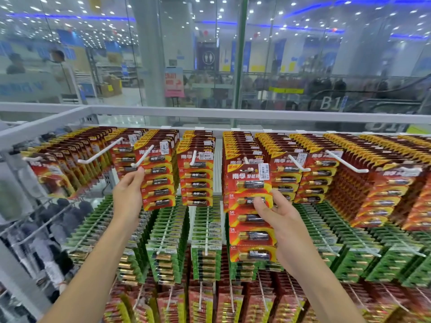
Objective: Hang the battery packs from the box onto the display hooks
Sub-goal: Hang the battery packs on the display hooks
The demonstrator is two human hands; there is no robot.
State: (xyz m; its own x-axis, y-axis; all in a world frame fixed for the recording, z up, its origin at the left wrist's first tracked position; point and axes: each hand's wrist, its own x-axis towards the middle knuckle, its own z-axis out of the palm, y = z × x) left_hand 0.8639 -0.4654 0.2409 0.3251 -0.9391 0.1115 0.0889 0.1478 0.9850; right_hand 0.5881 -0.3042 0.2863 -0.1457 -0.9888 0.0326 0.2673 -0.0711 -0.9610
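two hands are raised to the top row of hooks. a red pack (250,220), a long card with batteries blistered in a column, is gripped by the right hand (279,220): the thumb is laid across its face and the fingers are curled behind its 3 o'clock edge, about mid-height. its top hole is held at the tip of a hook (245,160), at 12 o'clock of the hand; whether the tip is already through cannot be told. at 9 o'clock of this pack, the front pack (158,180) on a second hook (143,157) is pinched at its upper 9 o'clock edge by the left hand (128,192), thumb and forefinger closed on the card. the box is not in view.

the pack is judged light but bottom-heavy, so a swing is to be expected once it is hung. the card is likely thin and will bend along its length; the blister is probably slick. a hold on the bare card edge, nearer the 12 o'clock end, should steer the hole best. the hole tab is likely the weakest part and could tear if forced.
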